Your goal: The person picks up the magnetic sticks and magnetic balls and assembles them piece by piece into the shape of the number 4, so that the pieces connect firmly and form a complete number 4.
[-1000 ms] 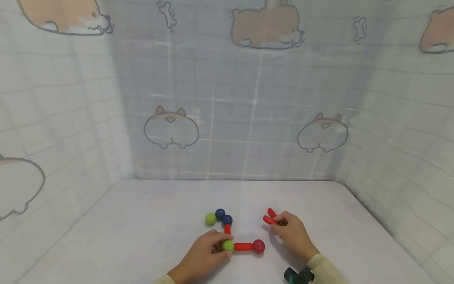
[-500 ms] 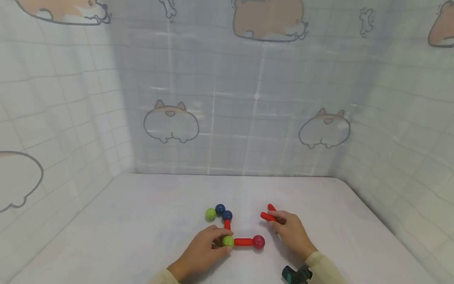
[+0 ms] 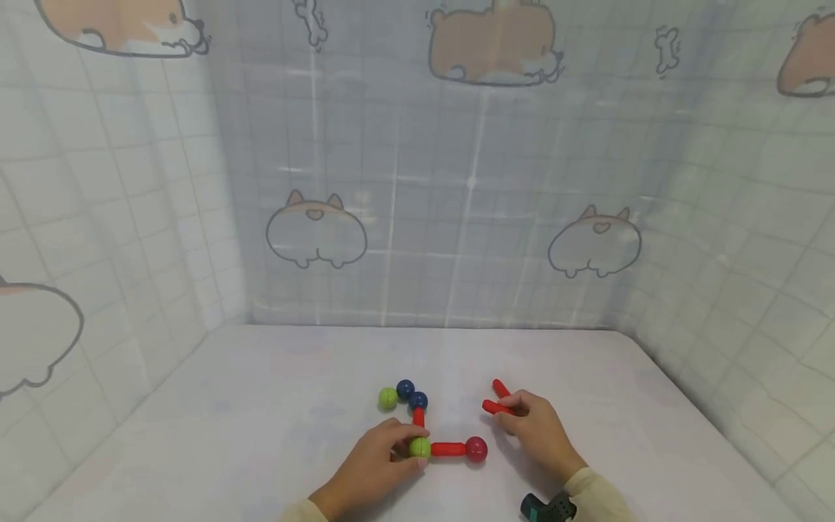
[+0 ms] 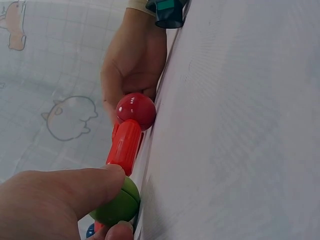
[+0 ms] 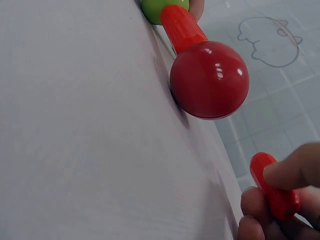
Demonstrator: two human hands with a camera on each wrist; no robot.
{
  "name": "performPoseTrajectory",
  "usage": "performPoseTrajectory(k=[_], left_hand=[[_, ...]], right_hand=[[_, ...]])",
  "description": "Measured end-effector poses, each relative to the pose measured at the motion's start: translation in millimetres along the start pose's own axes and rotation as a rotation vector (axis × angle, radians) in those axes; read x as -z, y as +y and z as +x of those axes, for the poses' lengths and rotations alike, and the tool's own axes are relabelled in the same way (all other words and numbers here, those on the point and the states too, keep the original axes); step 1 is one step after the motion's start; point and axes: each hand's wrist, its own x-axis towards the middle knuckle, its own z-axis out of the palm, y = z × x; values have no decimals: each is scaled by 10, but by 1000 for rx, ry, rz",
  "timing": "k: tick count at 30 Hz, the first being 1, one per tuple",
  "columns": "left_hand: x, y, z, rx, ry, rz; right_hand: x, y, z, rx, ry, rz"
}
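My left hand (image 3: 375,460) grips a green ball (image 3: 420,448) between thumb and fingers, low at the tabletop. From that ball a red rod (image 3: 448,449) runs right to a dark red ball (image 3: 476,449). A second red rod (image 3: 419,417) runs away from it to a blue ball (image 3: 418,401). To the right, my right hand (image 3: 541,435) pinches a loose red rod (image 5: 272,185) between thumb and fingers, apart from the joined pieces. Just beyond those fingers another red rod (image 3: 501,388) shows, its near end hidden behind the hand.
Behind the joined pieces, another blue ball (image 3: 405,389) and a green ball (image 3: 388,398) sit side by side on the white table (image 3: 293,406). A dark band with a small device (image 3: 548,507) is on the right wrist. Patterned curtains (image 3: 417,181) enclose the table's back and sides.
The red rod in my right hand has shifted slightly, out to the left and back. The left hand keeps its grip on the green ball. The head view bobs a little.
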Motion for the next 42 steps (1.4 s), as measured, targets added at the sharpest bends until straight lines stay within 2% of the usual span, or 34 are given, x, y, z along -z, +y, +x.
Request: performPoseTrajectory(k=[4,8,14,24,32,42], left_hand=[[-2,10,6,-6,6,9],[-16,29,10,5,3,0],[-30,35,18,-5,8,13],[-27,67,28,14,6,-4],[-5,66,33,6,2,5],[-21,47,-10,9,10,4]], right_hand=[[2,-4,-8,1,-20,11],[-3,-1,-20,35,-29,-18],[-1,-10,-36,77,-39,11],[22,6,-15,-19,-1,33],[-18,-27,-23,11,48,38],[-54,-40,-60,5,11,100]])
